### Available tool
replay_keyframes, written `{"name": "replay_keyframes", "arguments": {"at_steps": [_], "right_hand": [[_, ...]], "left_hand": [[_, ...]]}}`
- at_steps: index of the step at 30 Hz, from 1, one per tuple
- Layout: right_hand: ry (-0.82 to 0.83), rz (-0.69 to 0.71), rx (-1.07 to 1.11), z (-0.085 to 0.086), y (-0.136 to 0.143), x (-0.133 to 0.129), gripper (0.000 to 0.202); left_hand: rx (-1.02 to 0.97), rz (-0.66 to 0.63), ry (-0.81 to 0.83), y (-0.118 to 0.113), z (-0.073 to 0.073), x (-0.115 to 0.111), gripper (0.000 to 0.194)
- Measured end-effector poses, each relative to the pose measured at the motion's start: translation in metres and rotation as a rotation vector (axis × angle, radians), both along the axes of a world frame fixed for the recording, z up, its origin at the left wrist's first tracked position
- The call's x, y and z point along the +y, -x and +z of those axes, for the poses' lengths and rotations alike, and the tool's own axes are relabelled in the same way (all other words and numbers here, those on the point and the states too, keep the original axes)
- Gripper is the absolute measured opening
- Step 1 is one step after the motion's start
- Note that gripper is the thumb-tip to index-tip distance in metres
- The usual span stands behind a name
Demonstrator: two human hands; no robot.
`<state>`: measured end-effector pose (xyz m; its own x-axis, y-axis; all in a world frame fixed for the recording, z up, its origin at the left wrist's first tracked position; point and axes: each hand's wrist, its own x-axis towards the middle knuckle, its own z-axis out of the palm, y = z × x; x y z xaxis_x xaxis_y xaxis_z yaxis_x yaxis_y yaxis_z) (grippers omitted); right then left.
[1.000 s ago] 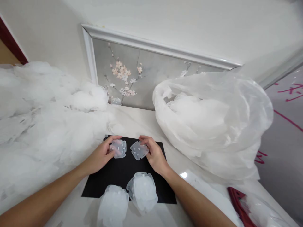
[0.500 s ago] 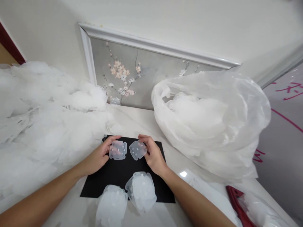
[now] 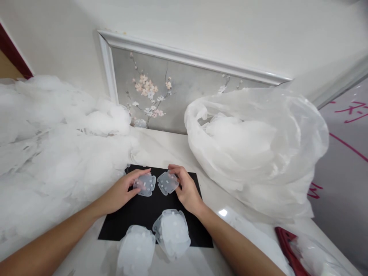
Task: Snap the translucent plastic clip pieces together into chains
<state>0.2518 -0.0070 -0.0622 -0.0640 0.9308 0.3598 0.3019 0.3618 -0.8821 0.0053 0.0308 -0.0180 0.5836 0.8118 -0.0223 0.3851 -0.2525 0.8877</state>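
Note:
Over the black mat, my left hand has its thumb and fingers at the edges of a thin, translucent plastic piece with notched sides and small holes. My right hand grips a matching translucent plastic piece by its right side; some of its fingers are hidden behind it. The two pieces are side by side with a small gap. Nearer to me, two stacks of similar pieces, a left stack and a right stack, lie across the mat's front edge.
A large heap of translucent pieces covers the left side. On the right, an opened clear plastic bag holds more. A red object lies at lower right beside a small bag. Behind is a framed flower picture against the wall.
My left hand has shifted slightly right, and its thumb has come up onto the plastic piece, which is now a little turned. My right hand is nearly still.

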Motion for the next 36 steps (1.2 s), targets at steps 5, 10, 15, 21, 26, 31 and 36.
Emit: {"name": "replay_keyframes", "arguments": {"at_steps": [5, 10, 15, 21, 26, 31, 36], "right_hand": [[0.013, -0.002, 0.003, 0.001, 0.0, 0.0, 0.025], [0.01, 0.006, 0.007, 0.0, 0.0, 0.0, 0.025], [0.017, 0.008, 0.009, -0.001, 0.0, 0.0, 0.026], [0.02, 0.01, 0.021, -0.001, 0.0, 0.0, 0.026], [0.007, 0.005, 0.003, 0.001, 0.0, 0.0, 0.025], [-0.028, -0.005, -0.069, 0.001, -0.001, 0.0, 0.028], [-0.018, 0.002, -0.087, -0.002, -0.002, 0.001, 0.031]], "left_hand": [[0.001, -0.068, 0.013, 0.004, -0.004, 0.0, 0.073], [0.021, -0.023, 0.042, 0.003, -0.004, -0.001, 0.058], [0.068, -0.091, -0.088, 0.007, -0.003, -0.002, 0.081], [0.106, -0.13, -0.029, 0.011, 0.004, -0.005, 0.095], [0.031, -0.167, -0.052, 0.011, 0.002, -0.004, 0.09], [0.053, 0.095, -0.264, 0.002, -0.003, -0.007, 0.044], [0.004, 0.569, -0.621, 0.001, 0.003, -0.011, 0.029]]}}
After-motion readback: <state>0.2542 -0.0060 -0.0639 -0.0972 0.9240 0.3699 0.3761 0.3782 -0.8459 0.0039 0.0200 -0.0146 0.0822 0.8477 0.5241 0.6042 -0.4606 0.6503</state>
